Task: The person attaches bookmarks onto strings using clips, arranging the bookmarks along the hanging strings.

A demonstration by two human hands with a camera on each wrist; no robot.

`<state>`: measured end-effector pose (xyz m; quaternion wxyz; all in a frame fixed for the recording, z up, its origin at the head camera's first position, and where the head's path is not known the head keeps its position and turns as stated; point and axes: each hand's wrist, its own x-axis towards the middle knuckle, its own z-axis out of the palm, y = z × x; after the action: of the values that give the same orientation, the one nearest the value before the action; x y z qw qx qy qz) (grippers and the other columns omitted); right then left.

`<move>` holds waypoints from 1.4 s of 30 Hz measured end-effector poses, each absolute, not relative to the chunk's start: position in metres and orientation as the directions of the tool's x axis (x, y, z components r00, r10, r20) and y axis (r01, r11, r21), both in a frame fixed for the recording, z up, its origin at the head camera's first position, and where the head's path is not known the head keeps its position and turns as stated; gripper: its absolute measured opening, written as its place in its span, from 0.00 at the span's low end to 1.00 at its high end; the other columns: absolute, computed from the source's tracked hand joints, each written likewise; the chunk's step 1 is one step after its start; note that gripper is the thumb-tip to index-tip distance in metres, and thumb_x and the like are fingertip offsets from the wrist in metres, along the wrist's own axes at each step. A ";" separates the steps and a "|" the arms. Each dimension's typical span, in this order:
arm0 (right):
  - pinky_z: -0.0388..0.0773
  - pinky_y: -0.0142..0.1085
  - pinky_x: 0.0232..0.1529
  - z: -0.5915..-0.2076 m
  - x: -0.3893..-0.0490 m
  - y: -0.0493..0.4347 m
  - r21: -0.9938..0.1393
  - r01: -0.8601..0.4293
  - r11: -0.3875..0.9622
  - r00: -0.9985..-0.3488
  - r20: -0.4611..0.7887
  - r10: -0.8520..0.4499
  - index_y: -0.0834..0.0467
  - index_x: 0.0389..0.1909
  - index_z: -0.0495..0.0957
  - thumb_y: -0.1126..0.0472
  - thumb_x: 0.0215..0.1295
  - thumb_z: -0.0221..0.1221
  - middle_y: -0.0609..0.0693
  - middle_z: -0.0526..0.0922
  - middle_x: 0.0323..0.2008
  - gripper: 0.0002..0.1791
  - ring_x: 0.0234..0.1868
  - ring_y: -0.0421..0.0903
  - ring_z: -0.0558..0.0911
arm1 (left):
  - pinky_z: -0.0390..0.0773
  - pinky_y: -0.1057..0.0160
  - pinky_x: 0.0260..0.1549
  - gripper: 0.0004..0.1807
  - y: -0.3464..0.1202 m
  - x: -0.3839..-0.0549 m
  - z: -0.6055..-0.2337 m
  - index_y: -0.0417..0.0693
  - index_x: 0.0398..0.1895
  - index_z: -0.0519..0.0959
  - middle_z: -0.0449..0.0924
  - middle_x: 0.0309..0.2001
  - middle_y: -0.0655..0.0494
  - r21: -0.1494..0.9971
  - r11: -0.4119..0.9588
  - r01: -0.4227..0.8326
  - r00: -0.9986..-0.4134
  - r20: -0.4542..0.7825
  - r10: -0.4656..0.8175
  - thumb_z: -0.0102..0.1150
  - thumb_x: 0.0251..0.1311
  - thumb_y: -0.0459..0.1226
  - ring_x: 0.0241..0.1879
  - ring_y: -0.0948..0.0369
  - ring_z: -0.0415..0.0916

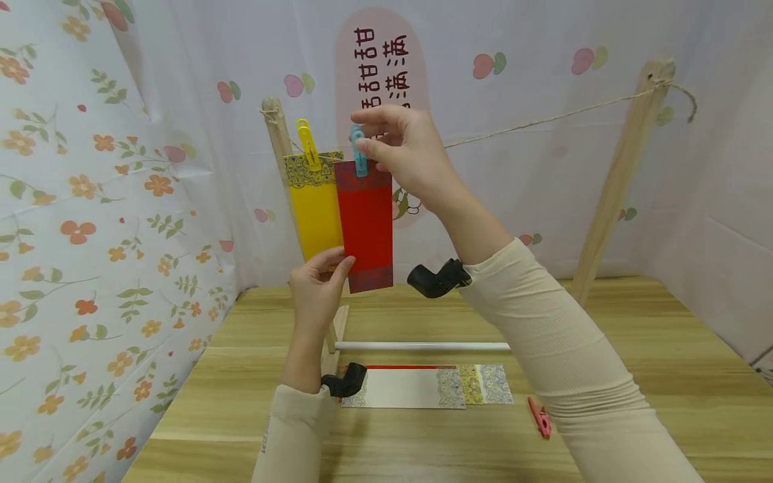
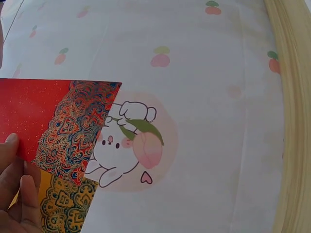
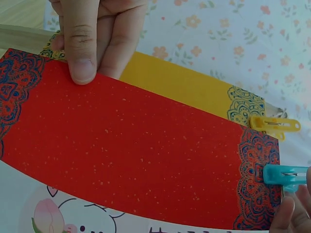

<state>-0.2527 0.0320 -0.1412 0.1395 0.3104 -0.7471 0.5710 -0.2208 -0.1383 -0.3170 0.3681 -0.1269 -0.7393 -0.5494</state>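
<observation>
A red card (image 1: 370, 228) with patterned ends hangs upright at the rope, a light-blue clothespin (image 1: 361, 166) on its top edge. My right hand (image 1: 413, 151) holds that clothespin, thumb on its near side. Lower down, my left hand (image 1: 317, 288) pinches the card's left edge; the thumb (image 3: 82, 70) lies on the red face and the other fingers are behind. Partly covered by the red card, a yellow card (image 1: 315, 211) hangs from the rope under a yellow clothespin (image 1: 310, 147). The rope behind the blue clothespin is hidden.
The twine rope (image 1: 543, 122) runs between a left wooden post (image 1: 279, 134) and a right one (image 1: 622, 174). A white rod (image 1: 423, 346) lies low behind a stack of patterned cards (image 1: 404, 389) on the wooden table (image 1: 241, 402). A red-pink clothespin (image 1: 540, 419) lies right of them.
</observation>
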 end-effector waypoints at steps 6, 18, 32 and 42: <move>0.80 0.32 0.42 -0.143 -0.251 0.038 -0.769 -0.625 0.131 -0.765 0.570 -0.299 0.58 0.59 0.78 0.66 0.68 0.61 0.55 0.83 0.54 0.19 0.44 0.51 0.82 | 0.80 0.78 0.36 0.12 -0.138 -0.220 -0.324 0.32 0.44 0.85 0.87 0.38 0.37 0.739 0.362 0.568 -0.717 0.660 -0.223 0.68 0.57 0.29 0.31 0.77 0.80; 0.82 0.40 0.49 -0.148 -0.245 0.051 -0.754 -0.650 0.096 -0.741 0.600 -0.300 0.61 0.57 0.79 0.66 0.68 0.60 0.55 0.84 0.52 0.17 0.46 0.46 0.84 | 0.78 0.79 0.35 0.10 -0.143 -0.212 -0.328 0.34 0.43 0.85 0.87 0.38 0.39 0.724 0.417 0.550 -0.716 0.666 -0.210 0.67 0.58 0.29 0.33 0.74 0.79; 0.78 0.37 0.58 -0.158 -0.235 0.072 -0.731 -0.676 0.095 -0.714 0.618 -0.329 0.60 0.56 0.80 0.66 0.67 0.61 0.55 0.86 0.52 0.16 0.49 0.46 0.84 | 0.78 0.77 0.35 0.08 -0.156 -0.201 -0.350 0.39 0.42 0.86 0.88 0.37 0.45 0.728 0.516 0.452 -0.777 0.605 -0.172 0.67 0.60 0.31 0.37 0.58 0.84; 0.80 0.32 0.50 -0.169 -0.222 0.090 -0.635 -0.769 0.076 -0.614 0.699 -0.366 0.64 0.53 0.81 0.69 0.66 0.61 0.57 0.86 0.49 0.15 0.47 0.44 0.85 | 0.78 0.77 0.33 0.06 -0.172 -0.193 -0.360 0.40 0.40 0.87 0.89 0.37 0.47 0.675 0.586 0.447 -0.774 0.621 -0.125 0.66 0.59 0.29 0.35 0.60 0.85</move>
<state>-0.2219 0.0904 -0.1687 0.1831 0.3994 -0.7104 0.5498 -0.1933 -0.1721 -0.3602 0.3219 -0.0972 -0.8304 -0.4443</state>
